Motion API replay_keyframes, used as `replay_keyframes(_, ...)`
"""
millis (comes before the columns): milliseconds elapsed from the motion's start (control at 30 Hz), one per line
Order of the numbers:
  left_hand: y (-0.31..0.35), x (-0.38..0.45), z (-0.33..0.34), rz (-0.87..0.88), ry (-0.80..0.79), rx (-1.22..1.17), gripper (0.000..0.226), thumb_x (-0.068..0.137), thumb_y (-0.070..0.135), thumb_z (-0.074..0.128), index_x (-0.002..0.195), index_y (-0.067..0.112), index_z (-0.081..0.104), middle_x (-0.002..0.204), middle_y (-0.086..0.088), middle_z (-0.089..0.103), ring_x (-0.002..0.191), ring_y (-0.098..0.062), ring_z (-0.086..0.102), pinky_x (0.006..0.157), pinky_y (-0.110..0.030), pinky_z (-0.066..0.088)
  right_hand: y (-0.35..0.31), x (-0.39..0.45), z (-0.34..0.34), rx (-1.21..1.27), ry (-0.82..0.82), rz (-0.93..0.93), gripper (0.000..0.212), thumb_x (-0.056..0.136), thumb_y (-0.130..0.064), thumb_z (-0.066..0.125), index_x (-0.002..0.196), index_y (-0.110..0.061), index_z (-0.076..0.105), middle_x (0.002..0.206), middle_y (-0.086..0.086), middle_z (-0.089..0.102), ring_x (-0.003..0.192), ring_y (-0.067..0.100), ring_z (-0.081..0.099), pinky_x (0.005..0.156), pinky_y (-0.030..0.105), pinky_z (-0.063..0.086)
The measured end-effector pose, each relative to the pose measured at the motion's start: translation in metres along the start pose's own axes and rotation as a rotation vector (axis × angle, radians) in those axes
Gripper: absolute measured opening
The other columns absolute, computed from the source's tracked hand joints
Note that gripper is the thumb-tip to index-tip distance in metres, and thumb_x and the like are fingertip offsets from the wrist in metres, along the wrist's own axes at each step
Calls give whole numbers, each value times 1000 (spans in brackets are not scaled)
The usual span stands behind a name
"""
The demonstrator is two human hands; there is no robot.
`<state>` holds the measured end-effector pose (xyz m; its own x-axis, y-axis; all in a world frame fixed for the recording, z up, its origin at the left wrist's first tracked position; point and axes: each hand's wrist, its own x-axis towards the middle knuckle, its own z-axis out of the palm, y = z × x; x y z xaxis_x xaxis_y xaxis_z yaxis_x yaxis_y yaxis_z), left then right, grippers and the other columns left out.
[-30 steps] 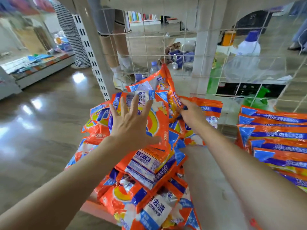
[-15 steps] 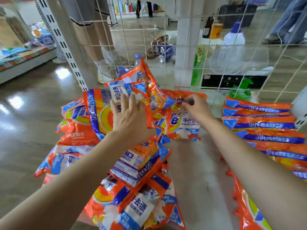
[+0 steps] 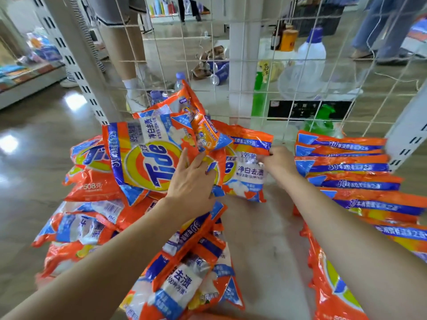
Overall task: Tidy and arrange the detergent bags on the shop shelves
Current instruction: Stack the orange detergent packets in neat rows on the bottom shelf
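My left hand (image 3: pixel 191 181) lies flat, fingers straight and spread a little, pressing on the edge of a big Tide detergent bag (image 3: pixel 147 158) that sits face-up and turned sideways on top of a loose heap of orange detergent bags (image 3: pixel 97 227) on the left side of the shelf board (image 3: pixel 265 239). My right hand (image 3: pixel 278 162) reaches further back, its fingers curled round the upper right edge of another Tide bag (image 3: pixel 245 174), the one with the white panel of Chinese print, which lies flat on the board near the back; I pinch it just under its blue strip. Between my two hands a smaller orange pack (image 3: pixel 209 135) lies tilted across both bags. Behind it one more bag (image 3: pixel 175 107) leans up against the white wire grid (image 3: pixel 254 54) that backs the shelf.

To my right, a neat stack of Tide bags (image 3: pixel 351 167) lies flat with blue-banded edges facing me, apart from the bag in my right hand. More bags sprawl near my left forearm (image 3: pixel 184 280) and under my right forearm (image 3: pixel 332 289).

Through the grid I see a white bottle with a blue cap (image 3: pixel 310 51), a green spray bottle (image 3: pixel 323 116), and legs of people standing on the glossy floor (image 3: pixel 34 139).
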<state>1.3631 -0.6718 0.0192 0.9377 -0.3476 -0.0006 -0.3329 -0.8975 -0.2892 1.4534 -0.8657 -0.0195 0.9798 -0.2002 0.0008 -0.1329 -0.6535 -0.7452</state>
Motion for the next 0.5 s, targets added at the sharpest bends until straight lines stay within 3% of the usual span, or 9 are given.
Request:
replay_keyframes(100, 0, -1, -1, -4, 5, -36, 49, 89, 44, 47, 131, 18, 47, 147, -3, 36, 146, -22, 6, 115, -50, -10, -24, -16, -16, 42, 1, -189, 23, 87, -15, 64, 78, 6, 65, 76, 25, 60, 70, 22, 50, 59, 31, 28)
replay_keyframes(167, 0, -1, -4, -18, 11, -73, 49, 90, 44, 46, 132, 19, 48, 147, -2, 37, 146, -20, 8, 116, -47, -10, -48, -29, -28, 53, 9, -315, 37, 87, -14, 64, 56, -2, 49, 56, 13, 41, 58, 18, 36, 53, 31, 21)
replay_keyframes(233, 0, -1, -8, -51, 11, -162, 49, 93, 45, 44, 133, 17, 48, 146, -1, 40, 145, -19, 15, 117, -43, -6, -69, -39, -37, 72, 12, -394, 48, 86, -12, 64, 48, -10, 36, 49, 1, 28, 51, 12, 26, 47, 21, 26)
replay_keyframes(333, 2, 3, -16, -184, 80, -498, 46, 95, 45, 43, 124, 11, 52, 133, -7, 52, 129, -24, 40, 114, -38, 21, -85, -48, -57, 166, 18, -400, 42, 85, -12, 66, 51, 4, 47, 43, -2, 31, 47, 7, 28, 46, 19, 23)
replay_keyframes(367, 4, 3, -24, -253, 106, -664, 46, 95, 45, 43, 125, 11, 51, 129, -8, 55, 122, -26, 46, 107, -37, 32, -90, -50, -65, 245, 7, -394, 38, 84, -14, 67, 59, 10, 52, 46, 4, 38, 51, 7, 33, 52, 21, 28)
replay_keyframes(433, 4, 7, -36, -397, 121, -1023, 46, 95, 46, 46, 127, 13, 50, 122, -7, 56, 111, -23, 51, 92, -33, 41, -102, -59, -87, 461, -48, -373, 35, 82, -16, 67, 79, 17, 59, 60, 21, 52, 60, 15, 45, 59, 26, 38)
replay_keyframes(500, 1, 11, -47, -518, 83, -1433, 41, 89, 53, 54, 108, 18, 59, 111, -14, 60, 95, -20, 51, 87, -35, 43, -114, -70, -109, 654, -90, -386, 19, 85, -7, 64, 82, 11, 65, 59, 5, 63, 58, 9, 56, 58, 21, 45)
